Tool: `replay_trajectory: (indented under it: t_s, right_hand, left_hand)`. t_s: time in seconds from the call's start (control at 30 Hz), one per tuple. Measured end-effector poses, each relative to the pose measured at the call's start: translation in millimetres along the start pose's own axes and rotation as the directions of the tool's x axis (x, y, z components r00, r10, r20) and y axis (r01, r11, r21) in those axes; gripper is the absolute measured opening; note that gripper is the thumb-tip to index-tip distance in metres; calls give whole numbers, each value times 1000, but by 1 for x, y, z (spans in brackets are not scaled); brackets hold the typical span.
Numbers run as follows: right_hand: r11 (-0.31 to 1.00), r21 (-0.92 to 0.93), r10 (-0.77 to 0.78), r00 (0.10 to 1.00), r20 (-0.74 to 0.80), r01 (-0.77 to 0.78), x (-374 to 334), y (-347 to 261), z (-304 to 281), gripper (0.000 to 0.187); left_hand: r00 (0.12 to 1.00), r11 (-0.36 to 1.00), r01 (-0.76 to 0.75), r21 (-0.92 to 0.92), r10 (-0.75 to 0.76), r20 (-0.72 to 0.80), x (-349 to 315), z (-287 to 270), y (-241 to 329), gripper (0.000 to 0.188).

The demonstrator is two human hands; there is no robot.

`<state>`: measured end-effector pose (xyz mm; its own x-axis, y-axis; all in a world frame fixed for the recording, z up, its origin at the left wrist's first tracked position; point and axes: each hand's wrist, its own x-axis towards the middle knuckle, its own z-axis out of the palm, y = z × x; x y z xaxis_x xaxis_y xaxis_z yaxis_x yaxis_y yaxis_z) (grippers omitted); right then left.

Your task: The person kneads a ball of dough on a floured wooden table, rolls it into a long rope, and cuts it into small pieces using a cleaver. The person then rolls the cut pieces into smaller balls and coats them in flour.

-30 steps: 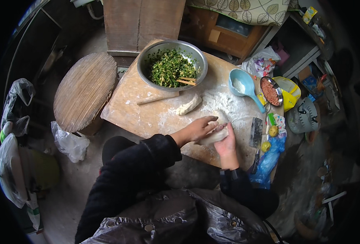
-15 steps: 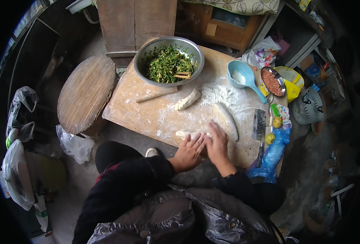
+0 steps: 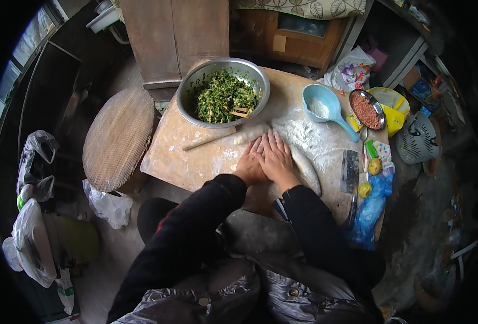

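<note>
You are working at the floured wooden bench (image 3: 195, 162), with the big steel bowl of chopped greens (image 3: 222, 93) sitting at its far edge. A long dough log (image 3: 305, 168) is lying just to the right of your hands, and a shorter dough piece (image 3: 251, 133) is resting just beyond your fingertips, beside the thin rolling pin (image 3: 209, 140). Your left hand (image 3: 249, 164) and right hand (image 3: 275, 158) are lying flat side by side, fingers stretched open and pressing down, gripping nothing; any dough under the palms is hidden, so I cannot tell its shape. Judging from this, you are rolling dough: keep the pressure even across both palms, push over the floured patch, and spread your hands outward gradually so the rope thins evenly.
</note>
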<state>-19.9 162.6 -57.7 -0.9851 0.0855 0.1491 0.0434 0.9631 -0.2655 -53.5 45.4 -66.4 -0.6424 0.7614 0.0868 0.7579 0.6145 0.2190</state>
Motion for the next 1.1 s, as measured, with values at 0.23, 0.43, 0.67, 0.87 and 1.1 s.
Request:
replay_trajectory:
  t_s: [0.23, 0.43, 0.67, 0.87, 1.1]
  right_hand:
    - [993, -4, -116, 993, -4, 116, -57, -8, 0, 72]
    - [994, 102, -57, 971, 233, 34, -172, -31, -31, 82]
    - [985, 22, 165, 976, 142, -170, -104, -11, -1, 77]
    - [982, -173, 64, 998, -27, -68, -26, 15, -6, 69]
    - [987, -59, -133, 966, 221, 149, -123, -1, -24, 69]
  left_hand:
    - [978, 935, -180, 306, 137, 156, -47, 9, 6, 84]
    - [983, 986, -56, -155, 82, 163, -156, -23, 51, 90]
    - [991, 988, 115, -104, -107, 80, -108, -5, 16, 81]
    - [969, 967, 248, 51, -249, 1, -40, -10, -28, 72]
    - [997, 987, 68, 145, -74, 39, -129, -16, 11, 77]
